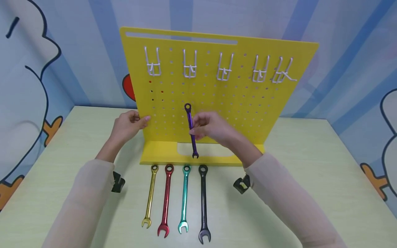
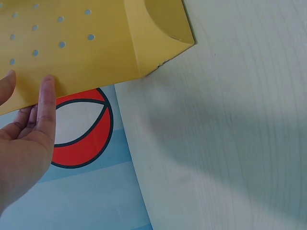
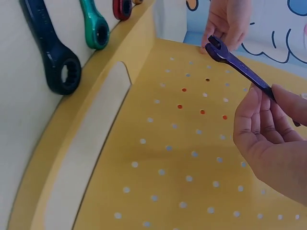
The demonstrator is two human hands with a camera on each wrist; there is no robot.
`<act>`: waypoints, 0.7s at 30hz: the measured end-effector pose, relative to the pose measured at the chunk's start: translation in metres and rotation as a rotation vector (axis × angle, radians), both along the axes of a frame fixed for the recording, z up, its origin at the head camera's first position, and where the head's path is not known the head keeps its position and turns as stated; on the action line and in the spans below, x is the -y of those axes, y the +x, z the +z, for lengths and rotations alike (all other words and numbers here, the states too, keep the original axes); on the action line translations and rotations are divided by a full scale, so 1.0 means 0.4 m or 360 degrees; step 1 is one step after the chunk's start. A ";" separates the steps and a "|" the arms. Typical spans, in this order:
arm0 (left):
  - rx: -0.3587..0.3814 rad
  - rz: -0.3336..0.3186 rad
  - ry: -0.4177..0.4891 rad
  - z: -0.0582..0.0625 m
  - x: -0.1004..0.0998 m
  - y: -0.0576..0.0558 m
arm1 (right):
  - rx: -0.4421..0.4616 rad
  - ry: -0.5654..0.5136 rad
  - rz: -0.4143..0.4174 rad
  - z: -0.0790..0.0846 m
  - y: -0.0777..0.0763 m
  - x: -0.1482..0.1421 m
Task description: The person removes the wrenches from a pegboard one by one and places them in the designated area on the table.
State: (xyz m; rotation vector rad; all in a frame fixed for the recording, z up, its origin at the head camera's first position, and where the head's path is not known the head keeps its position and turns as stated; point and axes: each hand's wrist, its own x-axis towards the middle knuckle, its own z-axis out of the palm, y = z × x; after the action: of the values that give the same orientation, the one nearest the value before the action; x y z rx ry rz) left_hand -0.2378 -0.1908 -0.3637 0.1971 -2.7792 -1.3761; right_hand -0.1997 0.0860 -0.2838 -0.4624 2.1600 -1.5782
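My right hand (image 1: pixel 209 127) pinches a purple combination wrench (image 1: pixel 191 131) around its middle, ring end up and forked end down, in front of the yellow pegboard (image 1: pixel 173 120). In the right wrist view the forked end of the wrench (image 3: pixel 242 69) points toward the upper left. My left hand (image 1: pixel 127 125) holds the pegboard's left edge; the left wrist view shows this hand (image 2: pixel 33 139) at the edge. Below the board lie a gold wrench (image 1: pixel 150 196), a red wrench (image 1: pixel 166 199), a green wrench (image 1: pixel 185 198) and a black wrench (image 1: pixel 203 199), ring ends toward the base.
Several white wire hooks (image 1: pixel 190 65) line the upper board; the rightmost hook (image 1: pixel 282 72) sits askew. The yellow base (image 1: pixel 158 153) rests on a pale wooden table (image 1: pixel 294 193). Behind stands a blue striped wall (image 1: pixel 211 17) with cartoon figures.
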 end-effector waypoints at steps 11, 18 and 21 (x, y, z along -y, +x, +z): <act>-0.0065 -0.0022 -0.0025 -0.089 0.038 -0.062 | 0.0163 0.0006 0.0011 -0.075 0.004 -0.034; -0.0152 0.0008 -0.0054 -0.202 0.082 -0.140 | 0.0248 0.0041 0.0050 -0.119 0.009 -0.061; -0.0166 0.0009 -0.0069 -0.192 0.078 -0.133 | 0.0287 0.0067 0.0030 -0.132 0.012 -0.070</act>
State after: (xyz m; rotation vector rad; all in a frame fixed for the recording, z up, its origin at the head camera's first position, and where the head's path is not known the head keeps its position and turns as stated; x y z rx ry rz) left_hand -0.2911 -0.2218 -0.4406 0.1281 -2.7177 -1.2846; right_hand -0.1947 0.1140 -0.3368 -0.3135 2.0422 -1.5006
